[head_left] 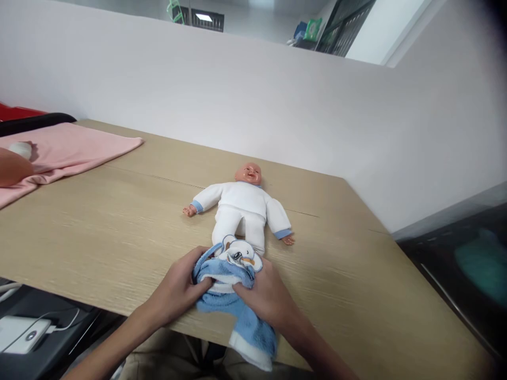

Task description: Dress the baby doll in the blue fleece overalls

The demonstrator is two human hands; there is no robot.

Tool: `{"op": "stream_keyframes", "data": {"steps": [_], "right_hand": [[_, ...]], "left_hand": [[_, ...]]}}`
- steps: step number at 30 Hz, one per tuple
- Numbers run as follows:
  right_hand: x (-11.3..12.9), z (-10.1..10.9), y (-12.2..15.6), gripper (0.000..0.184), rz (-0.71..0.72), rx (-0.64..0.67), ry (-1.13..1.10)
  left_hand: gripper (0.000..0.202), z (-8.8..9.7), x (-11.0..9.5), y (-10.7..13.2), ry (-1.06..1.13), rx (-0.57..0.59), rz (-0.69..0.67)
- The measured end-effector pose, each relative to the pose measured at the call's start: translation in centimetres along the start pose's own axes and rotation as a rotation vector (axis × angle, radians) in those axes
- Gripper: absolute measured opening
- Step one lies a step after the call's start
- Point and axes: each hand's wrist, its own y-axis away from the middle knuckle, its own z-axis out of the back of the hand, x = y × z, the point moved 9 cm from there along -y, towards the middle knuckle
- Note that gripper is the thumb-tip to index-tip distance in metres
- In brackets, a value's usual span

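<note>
A baby doll (241, 208) in a white suit with blue cuffs lies on its back on the wooden table (99, 221), head away from me. A bunched blue-and-white terry garment (229, 285) with a cartoon patch covers the doll's feet and hangs over the table's near edge. My left hand (178, 290) grips the garment's left side with fingers curled into the cloth. My right hand (265, 295) holds its right side, thumb pressed on top.
A pink cloth (67, 150) lies at the table's far left, with a rounded object on it at the frame edge. A white wall partition (277, 105) runs behind the table. A white device with a cable (19, 332) sits below the left edge.
</note>
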Motion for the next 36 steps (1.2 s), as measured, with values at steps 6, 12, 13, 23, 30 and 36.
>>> {"op": "stream_keyframes", "data": {"steps": [6, 12, 13, 23, 30, 36], "right_hand": [[-1.0, -0.4, 0.3, 0.069, -0.018, 0.086, 0.034], [-2.0, -1.2, 0.9, 0.077, 0.03, 0.115, -0.01], [-2.0, -1.2, 0.9, 0.078, 0.039, 0.113, -0.024], [-1.0, -1.0, 1.8, 0.105, 0.046, 0.12, -0.149], [-0.9, 0.4, 0.1, 0.042, 0.121, 0.078, -0.261], [-1.8, 1.2, -2.3, 0.041, 0.122, 0.088, -0.257]], "left_hand": [[0.051, -0.1, 0.3, 0.2, 0.109, 0.073, 0.006], [0.067, -0.3, 0.3, 1.1, 0.195, 0.106, -0.009], [0.067, -0.2, 0.3, 1.2, 0.186, 0.113, -0.01], [0.084, -0.6, 0.9, 2.4, 0.169, 0.152, -0.121], [0.043, 0.4, -1.4, 0.8, 0.054, 0.103, -0.221], [0.021, 1.7, -1.3, -1.9, -0.102, 0.242, -0.328]]}}
